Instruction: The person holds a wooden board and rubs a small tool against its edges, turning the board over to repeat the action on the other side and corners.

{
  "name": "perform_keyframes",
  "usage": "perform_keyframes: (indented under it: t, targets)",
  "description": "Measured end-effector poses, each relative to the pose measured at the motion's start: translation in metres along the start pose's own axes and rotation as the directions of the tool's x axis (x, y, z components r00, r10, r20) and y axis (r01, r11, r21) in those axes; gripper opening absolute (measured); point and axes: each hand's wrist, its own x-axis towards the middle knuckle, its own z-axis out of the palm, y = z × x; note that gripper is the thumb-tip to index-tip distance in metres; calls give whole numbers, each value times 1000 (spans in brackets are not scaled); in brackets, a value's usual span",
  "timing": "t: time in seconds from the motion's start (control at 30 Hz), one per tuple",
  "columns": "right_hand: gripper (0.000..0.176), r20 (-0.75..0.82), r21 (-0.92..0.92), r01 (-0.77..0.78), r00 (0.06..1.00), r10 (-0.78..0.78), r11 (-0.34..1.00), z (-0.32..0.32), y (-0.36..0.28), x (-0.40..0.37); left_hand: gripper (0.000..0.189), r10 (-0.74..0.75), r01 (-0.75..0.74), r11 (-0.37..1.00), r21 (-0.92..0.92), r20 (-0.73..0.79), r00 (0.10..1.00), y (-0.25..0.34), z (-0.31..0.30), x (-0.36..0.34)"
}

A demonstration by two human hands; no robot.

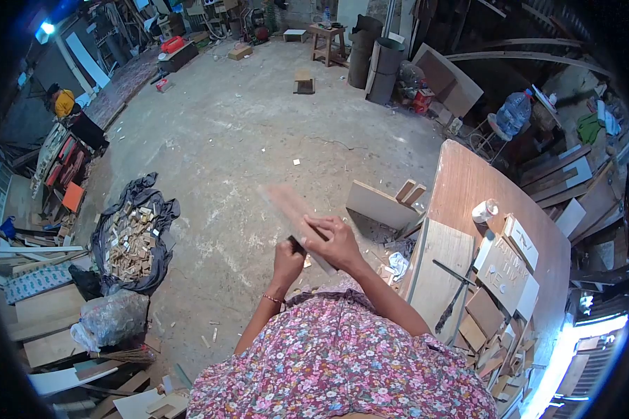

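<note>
A thin, flat wooden board (286, 206), reddish brown and slightly blurred, slants in front of my body above the floor. My right hand (334, 244) grips it at its lower half, fingers bent over its face. Against the board's left edge sits my left hand (288, 265), closed like a fist. A small dark patch shows between that hand and the board; what the left fingers hold I cannot tell.
At my right stands a wooden worktable (461, 174) bearing a white jar (485, 210), a sign with raised letters (504, 272) and wood offcuts. A panel (381, 206) leans beside it. Wood scraps (133, 241) lie on dark cloth at left. Farther off stands a person (66, 105).
</note>
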Motion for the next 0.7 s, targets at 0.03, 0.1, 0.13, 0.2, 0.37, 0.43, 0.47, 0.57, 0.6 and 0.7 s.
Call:
perform_keyframes:
  t: [0.03,0.1,0.13,0.2,0.37,0.43,0.47,0.57,0.6,0.7]
  targets:
    - [52,-47,54,-14,999,16,998,-1,2,6,12,4,-4,1000,1,3,1000,4,3,0]
    - [48,-84,85,-67,994,74,994,-9,0,14,11,41,-36,997,-73,72,997,9,12,-3]
    - [48,-89,85,-66,993,73,994,-9,0,13,11,46,-40,997,-73,75,996,5,14,-3]
    - [51,-122,61,-60,990,67,996,-8,1,8,11,-7,14,991,-130,54,999,-3,16,0]
    - [53,-48,-29,10,999,-11,1000,-2,-2,-12,14,74,-78,997,-28,-114,991,-19,9,9]
    - [52,-59,36,-19,998,21,999,-4,-2,-6,12,44,-41,996,73,-31,999,-9,6,6]
    - [52,-74,101,-44,996,51,994,-6,-3,1,12,47,-45,996,75,-33,998,-10,10,4]
    - [50,-85,90,-111,989,118,990,-6,4,13,10,41,-30,992,-120,98,994,0,21,-6]
    - [49,-63,106,-151,985,158,983,-6,4,15,10,44,-33,992,-118,97,994,-2,20,-7]
    - [52,-43,73,-113,992,116,991,-4,0,3,11,60,-59,998,-20,40,997,-9,17,-5]
